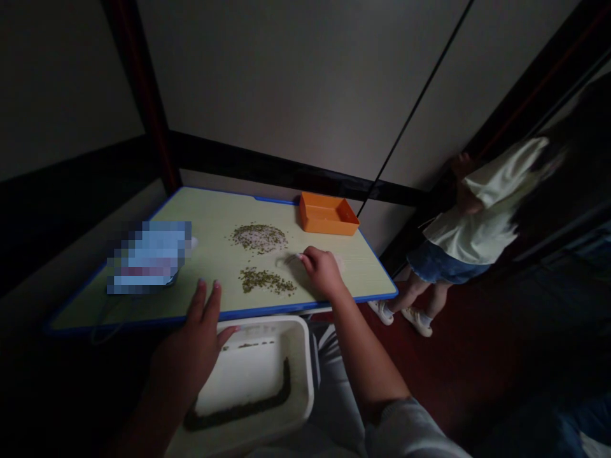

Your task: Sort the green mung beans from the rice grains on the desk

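Observation:
My left hand (pixel 198 331) is spread over the near side of a white plastic tub (pixel 308 372), its fingertips at the table's blue edge. Dark green grains lie along the tub's bottom. Above the table, my right hand (pixel 323 270) is closed in a pinch, with a faint pale bit at the fingertips that I cannot make out. Left of it lies a small pile of green grains (pixel 266 281). Farther back spreads a larger pile of mixed green and whitish grains (pixel 260 238).
An orange open box (pixel 329 221) stands at the back right corner of the pale, blue-edged table (pixel 210 213). A pixelated bluish object (pixel 150 257) lies on the left. Behind the table rises a wall. A person (pixel 477 216) stands to the right.

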{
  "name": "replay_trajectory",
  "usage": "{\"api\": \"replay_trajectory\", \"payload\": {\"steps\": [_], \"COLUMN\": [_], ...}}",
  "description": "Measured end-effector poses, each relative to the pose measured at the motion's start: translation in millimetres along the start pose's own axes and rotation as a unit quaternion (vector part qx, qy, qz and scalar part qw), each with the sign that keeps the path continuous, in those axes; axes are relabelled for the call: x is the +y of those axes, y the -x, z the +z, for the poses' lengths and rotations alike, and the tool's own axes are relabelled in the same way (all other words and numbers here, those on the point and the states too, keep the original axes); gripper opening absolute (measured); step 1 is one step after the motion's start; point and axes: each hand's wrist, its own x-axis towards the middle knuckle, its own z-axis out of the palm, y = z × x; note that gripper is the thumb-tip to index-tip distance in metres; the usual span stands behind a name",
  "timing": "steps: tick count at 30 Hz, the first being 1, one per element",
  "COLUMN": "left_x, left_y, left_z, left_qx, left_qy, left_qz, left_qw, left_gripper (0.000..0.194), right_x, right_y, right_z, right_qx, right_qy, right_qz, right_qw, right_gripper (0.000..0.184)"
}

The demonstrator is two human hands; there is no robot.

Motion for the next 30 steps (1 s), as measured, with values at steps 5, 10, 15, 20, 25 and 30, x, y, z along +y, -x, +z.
{"api": "replay_trajectory", "payload": {"steps": [5, 10, 15, 20, 25, 30], "left_x": [1, 1, -1, -3, -4, -6], "left_y": [1, 1, 2, 3, 2, 1], "left_z": [-2.9, -3.1, -1.0, 2.1, 3.9, 6.0], "left_qx": [-0.011, -0.002, 0.015, 0.032, 0.034, 0.035], "left_qy": [-0.004, -0.014, 0.001, -0.002, 0.011, 0.017], "left_qz": [0.008, 0.007, 0.019, 0.023, 0.029, 0.026], "left_qw": [1.000, 1.000, 1.000, 0.999, 0.999, 0.999], "left_gripper": [0.070, 0.070, 0.070, 0.071, 0.074, 0.074], "right_x": [31, 41, 34, 27, 27, 30], "right_y": [32, 52, 54, 53, 53, 53], "right_z": [-7, -3, 5, 9, 4, -1], "right_qx": [-0.027, -0.037, -0.020, -0.016, 0.000, 0.029], "right_qy": [-0.122, -0.157, -0.134, -0.081, -0.012, 0.000], "right_qz": [-0.006, -0.012, 0.003, 0.032, 0.084, 0.119], "right_qw": [0.992, 0.987, 0.991, 0.996, 0.996, 0.992], "right_gripper": [0.025, 0.024, 0.025, 0.024, 0.027, 0.027]}}
